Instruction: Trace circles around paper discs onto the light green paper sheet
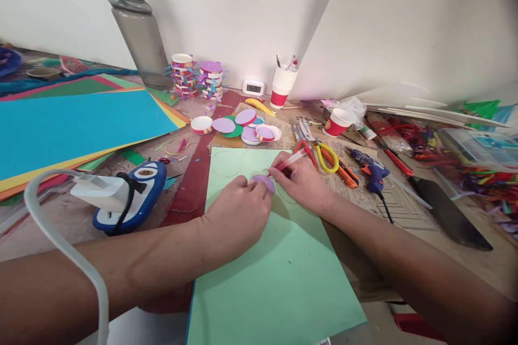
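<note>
A light green sheet of paper lies in front of me, with circle outlines drawn along its far end. My left hand is closed, its fingertips gripping a small purple disc against the sheet. Just to the right, my right hand is closed around a pen with a whitish, red-tinted barrel. The pen's tip is hidden behind the fingers, close to the disc's edge. Beyond the sheet sit several cup-rim rings and paper discs in purple and green.
Scissors, a glue gun and a phone lie on the right. Coloured paper, a blue power adapter and a bottle are on the left. Stacked cups and a clock stand behind.
</note>
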